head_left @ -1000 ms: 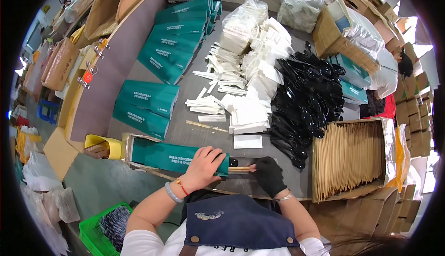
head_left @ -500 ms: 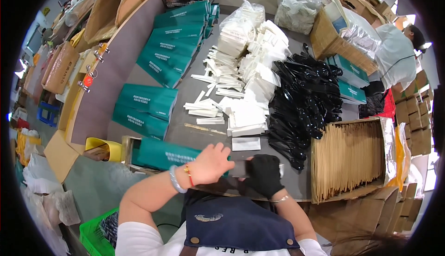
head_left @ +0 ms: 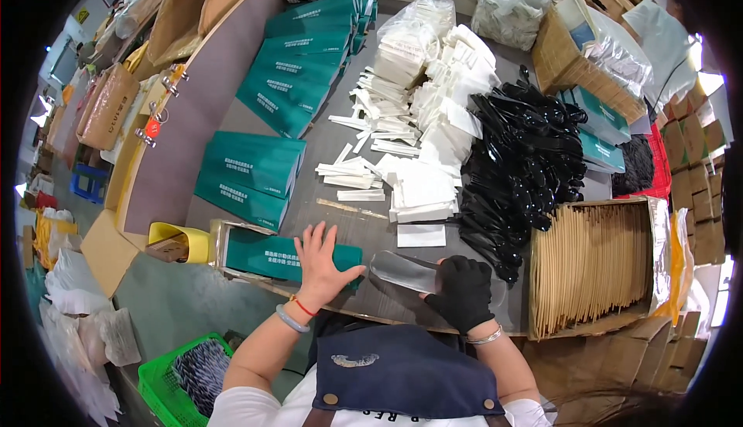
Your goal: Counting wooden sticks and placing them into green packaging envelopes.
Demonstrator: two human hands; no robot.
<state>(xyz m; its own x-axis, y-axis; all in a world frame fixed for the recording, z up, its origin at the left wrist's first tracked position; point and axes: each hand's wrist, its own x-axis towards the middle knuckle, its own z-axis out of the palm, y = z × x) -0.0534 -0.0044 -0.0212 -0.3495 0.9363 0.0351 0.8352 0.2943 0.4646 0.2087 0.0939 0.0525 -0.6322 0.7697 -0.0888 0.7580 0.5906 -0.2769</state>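
Your left hand [head_left: 321, 268] lies open, flat on the teal box [head_left: 282, 255] at the table's near edge [head_left: 402, 320]. Your gloved right hand [head_left: 463, 292] grips what looks like a clear plastic sleeve [head_left: 406, 271]. Beyond lie white paper packets [head_left: 422, 187], black spoons [head_left: 518, 172] and stacked teal boxes [head_left: 251, 175].

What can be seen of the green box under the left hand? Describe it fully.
The green box is a long, flat carton, teal with pale print on its top face, and looks like card. It lies flat near the front edge of the grey table, running left to right, its left end inside an open shiny tray. The bare left hand rests palm down on its right half, fingers spread. Just past its right end, the black-gloved right hand holds a clear plastic bag. A yellow bin sits to its left.
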